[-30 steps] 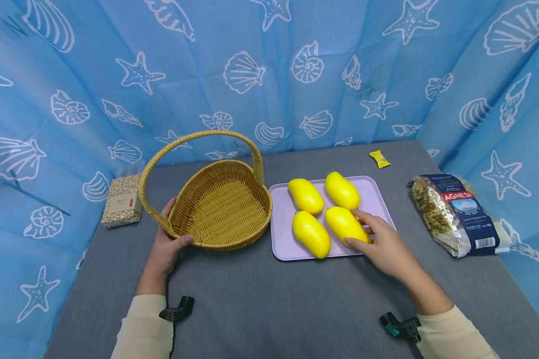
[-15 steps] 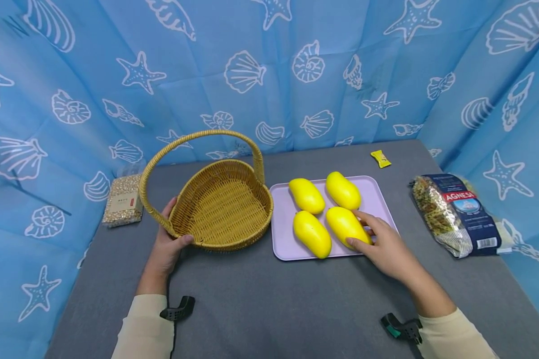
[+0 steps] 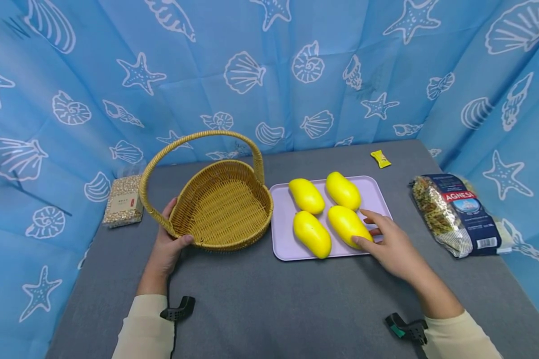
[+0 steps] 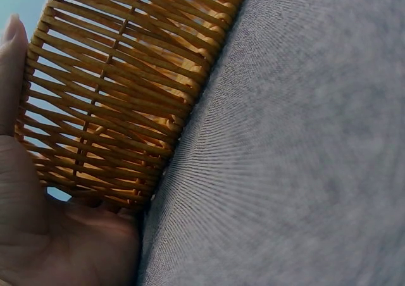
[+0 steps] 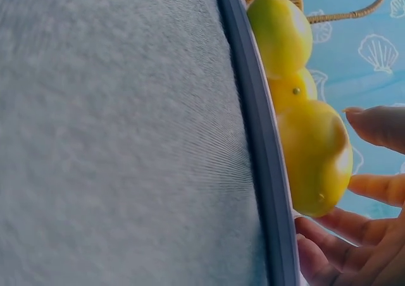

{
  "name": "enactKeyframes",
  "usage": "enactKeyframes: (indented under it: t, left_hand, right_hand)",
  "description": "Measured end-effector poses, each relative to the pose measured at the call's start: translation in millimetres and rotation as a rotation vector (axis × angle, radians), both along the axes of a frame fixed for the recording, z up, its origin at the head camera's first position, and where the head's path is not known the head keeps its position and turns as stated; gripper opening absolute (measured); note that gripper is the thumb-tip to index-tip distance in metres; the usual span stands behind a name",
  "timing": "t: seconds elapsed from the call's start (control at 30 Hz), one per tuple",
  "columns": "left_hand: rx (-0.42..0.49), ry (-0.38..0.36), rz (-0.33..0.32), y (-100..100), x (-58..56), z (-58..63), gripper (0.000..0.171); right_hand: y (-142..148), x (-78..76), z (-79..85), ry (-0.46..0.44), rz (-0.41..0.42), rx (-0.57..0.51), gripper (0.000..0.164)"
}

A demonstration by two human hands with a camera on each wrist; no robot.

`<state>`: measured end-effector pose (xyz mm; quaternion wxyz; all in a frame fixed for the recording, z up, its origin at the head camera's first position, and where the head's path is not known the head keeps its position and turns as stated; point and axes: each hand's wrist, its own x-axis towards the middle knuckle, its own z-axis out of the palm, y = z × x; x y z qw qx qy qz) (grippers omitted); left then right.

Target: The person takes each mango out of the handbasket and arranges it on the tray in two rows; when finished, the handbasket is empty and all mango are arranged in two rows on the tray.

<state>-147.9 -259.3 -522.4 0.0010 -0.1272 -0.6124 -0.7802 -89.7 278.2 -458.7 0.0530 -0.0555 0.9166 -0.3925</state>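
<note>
A wicker basket [image 3: 226, 212] with a tall arched handle stands left of centre, and its inside shows no contents. My left hand [image 3: 167, 249] grips its left side, thumb at the rim and the other fingers partly hidden; the left wrist view shows the woven wall [image 4: 120, 90] against the palm. Several yellow mangoes lie on a lilac tray [image 3: 280, 247]. My right hand [image 3: 393, 247] is at the front right mango [image 3: 348, 224], fingers spread and loosely bent. In the right wrist view the thumb is apart from that mango [image 5: 313, 159], with other fingers beside and below it.
A bag of pasta [image 3: 458, 214] lies at the right, and a small yellow wrapped packet [image 3: 380, 159] near the back edge. A clear bag of grains [image 3: 123, 202] stands at the left. A blue shell-print curtain [image 3: 269, 75] encloses the back and sides of the grey table [image 3: 269, 309].
My right hand has shifted slightly right and its fingers have come away from the mango's top. That mango has moved a little right. The left hand and basket stay put.
</note>
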Motion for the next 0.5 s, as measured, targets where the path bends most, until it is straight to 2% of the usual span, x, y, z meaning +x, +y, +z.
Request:
enactKeyframes:
  t: [0.33, 0.5]
  left_hand:
    - [-0.021, -0.024, 0.022, 1.3, -0.1, -0.4, 0.107]
    - [-0.066, -0.034, 0.091, 3.7, 3.7, 4.2, 0.100]
  right_hand:
    - [10.5, -3.8, 9.6, 0.031, -0.023, -0.031, 0.071]
    - [12.5, -7.0, 15.7, 0.100, -0.048, -0.042, 0.066]
